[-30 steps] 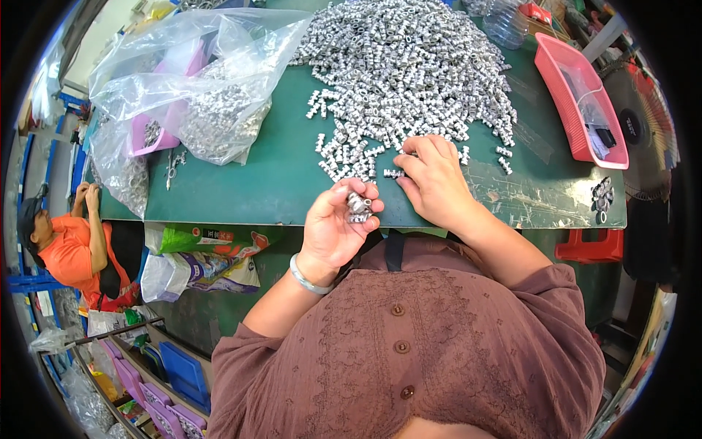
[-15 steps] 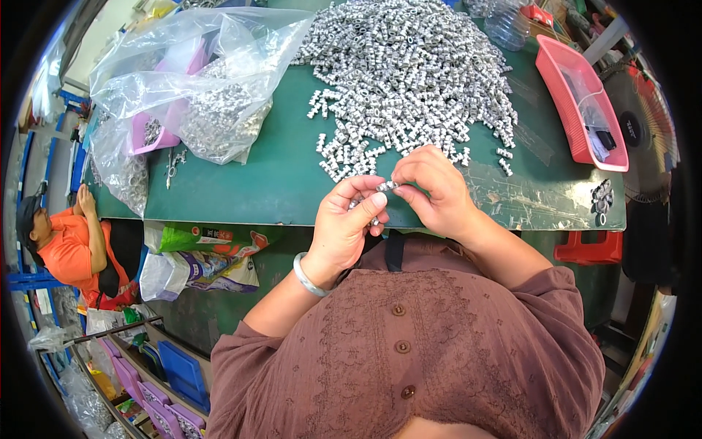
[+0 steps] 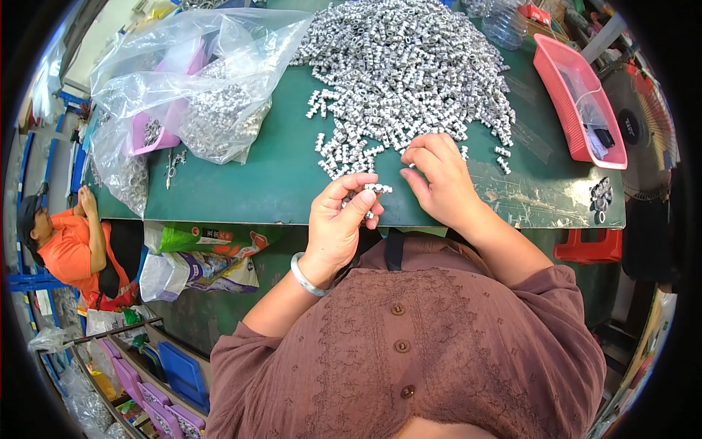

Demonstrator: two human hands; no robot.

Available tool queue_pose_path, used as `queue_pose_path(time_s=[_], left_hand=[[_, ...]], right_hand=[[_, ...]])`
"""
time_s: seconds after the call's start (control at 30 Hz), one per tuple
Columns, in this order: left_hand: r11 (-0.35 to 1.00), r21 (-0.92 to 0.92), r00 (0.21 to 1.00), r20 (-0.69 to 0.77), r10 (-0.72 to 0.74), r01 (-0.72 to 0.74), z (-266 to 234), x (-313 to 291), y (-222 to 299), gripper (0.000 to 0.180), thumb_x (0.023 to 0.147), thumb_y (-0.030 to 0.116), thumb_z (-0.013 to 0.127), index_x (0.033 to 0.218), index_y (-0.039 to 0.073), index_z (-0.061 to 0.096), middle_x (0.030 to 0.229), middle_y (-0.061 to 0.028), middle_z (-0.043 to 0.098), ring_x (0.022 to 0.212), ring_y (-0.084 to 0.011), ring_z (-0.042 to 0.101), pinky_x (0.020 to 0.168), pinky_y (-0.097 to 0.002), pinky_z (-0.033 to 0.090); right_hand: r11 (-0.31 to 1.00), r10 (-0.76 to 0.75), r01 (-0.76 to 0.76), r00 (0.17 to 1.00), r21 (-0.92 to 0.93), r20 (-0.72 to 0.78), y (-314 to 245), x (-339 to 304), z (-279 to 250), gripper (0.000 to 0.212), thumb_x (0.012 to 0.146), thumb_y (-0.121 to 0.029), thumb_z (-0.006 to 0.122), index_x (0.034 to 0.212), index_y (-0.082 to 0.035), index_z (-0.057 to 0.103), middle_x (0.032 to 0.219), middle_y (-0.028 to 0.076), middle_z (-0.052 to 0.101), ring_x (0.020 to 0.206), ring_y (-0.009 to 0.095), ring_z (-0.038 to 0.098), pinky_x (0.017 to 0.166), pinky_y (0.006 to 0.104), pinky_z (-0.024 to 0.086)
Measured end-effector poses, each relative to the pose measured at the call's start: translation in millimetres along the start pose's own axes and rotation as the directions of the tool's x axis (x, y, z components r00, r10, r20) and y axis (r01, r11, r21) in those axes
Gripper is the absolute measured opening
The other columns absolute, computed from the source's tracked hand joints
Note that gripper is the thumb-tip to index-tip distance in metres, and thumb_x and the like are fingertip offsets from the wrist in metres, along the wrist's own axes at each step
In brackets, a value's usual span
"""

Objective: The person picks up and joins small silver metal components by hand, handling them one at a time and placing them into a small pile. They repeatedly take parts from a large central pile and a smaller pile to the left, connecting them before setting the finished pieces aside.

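My left hand is closed around several small silvery metal fittings. One ribbed fitting sticks out between its thumb and forefinger, and others show below against the fingers. My right hand is at the near edge of a big pile of similar metal fittings. Its thumb and forefinger curl toward each other with a small pale bit between them, too small to make out. A few loose fittings lie on the green table close to both hands.
A clear plastic bag of metal parts and a lilac scoop are at left. On the right are a pink basket, dark rings, a fan and a red stool. Another person sits at far left.
My right hand has moved away from the fitting in my left hand, forward and right to the pile's edge. The left hand stays almost in place, its fitting now more exposed.
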State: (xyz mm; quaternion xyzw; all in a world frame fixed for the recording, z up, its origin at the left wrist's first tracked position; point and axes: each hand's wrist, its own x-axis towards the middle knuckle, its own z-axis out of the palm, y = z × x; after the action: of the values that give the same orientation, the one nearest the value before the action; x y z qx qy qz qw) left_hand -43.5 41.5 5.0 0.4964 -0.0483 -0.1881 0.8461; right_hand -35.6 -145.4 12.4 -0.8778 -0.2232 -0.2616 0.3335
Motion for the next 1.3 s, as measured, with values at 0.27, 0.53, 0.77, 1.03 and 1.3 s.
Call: queue_pose_path(time_s=[0.27,0.53,0.77,1.03,1.3], left_hand=[[1.0,0.009,1.0,0.012,0.027,-0.028,0,-1,0,0.018,0.086,0.005,0.053,0.103,0.001,0.054,0.083,-0.0068,0.058,0.068,-0.011,0.054,0.054,-0.0223,0.043],[0.984,-0.155,0.996,0.026,-0.081,0.084,-6,0,3,0.013,0.088,0.01,0.05,0.099,0.004,0.052,0.089,-0.0102,0.059,0.068,-0.0138,0.056,0.053,-0.0243,0.043],[0.943,-0.267,0.98,0.029,-0.199,0.2,-4,0,5,0.013,0.087,0.01,0.047,0.099,0.005,0.049,0.088,-0.0092,0.058,0.068,-0.0159,0.056,0.053,-0.0253,0.044],[0.992,0.009,0.992,0.038,-0.123,0.123,8,-1,3,0.018,0.086,0.01,0.053,0.103,0.003,0.054,0.078,-0.003,0.055,0.066,-0.0095,0.052,0.052,-0.0224,0.042],[0.917,-0.272,0.956,0.052,-0.289,0.292,1,3,4,0.018,0.088,0.018,0.053,0.101,0.007,0.055,0.079,-0.0034,0.054,0.068,-0.0136,0.051,0.053,-0.0227,0.04]], right_hand=[[0.973,0.08,-0.048,0.987,-0.224,0.137,4,-4,3,0.016,0.065,-0.008,0.065,0.08,-0.004,0.06,0.09,0.008,0.05,0.087,0.026,0.046,0.077,0.0357,0.037],[0.975,0.124,-0.092,0.98,-0.2,0.154,-4,-7,-8,0.014,0.066,-0.009,0.065,0.078,-0.004,0.061,0.091,0.007,0.05,0.09,0.026,0.044,0.079,0.0358,0.036],[0.987,0.121,-0.105,0.984,-0.118,0.131,0,-12,-4,0.012,0.07,-0.006,0.063,0.081,-0.003,0.06,0.091,0.008,0.052,0.088,0.026,0.046,0.078,0.0356,0.037],[0.886,0.152,-0.222,0.969,0.408,0.196,-14,-7,-4,0.006,0.077,-0.005,0.059,0.081,-0.002,0.057,0.089,0.008,0.054,0.086,0.025,0.051,0.077,0.033,0.04],[0.987,0.133,-0.125,0.989,-0.105,0.072,-2,0,-6,0.014,0.072,-0.007,0.062,0.085,-0.003,0.059,0.087,0.008,0.052,0.086,0.026,0.048,0.077,0.036,0.039]])
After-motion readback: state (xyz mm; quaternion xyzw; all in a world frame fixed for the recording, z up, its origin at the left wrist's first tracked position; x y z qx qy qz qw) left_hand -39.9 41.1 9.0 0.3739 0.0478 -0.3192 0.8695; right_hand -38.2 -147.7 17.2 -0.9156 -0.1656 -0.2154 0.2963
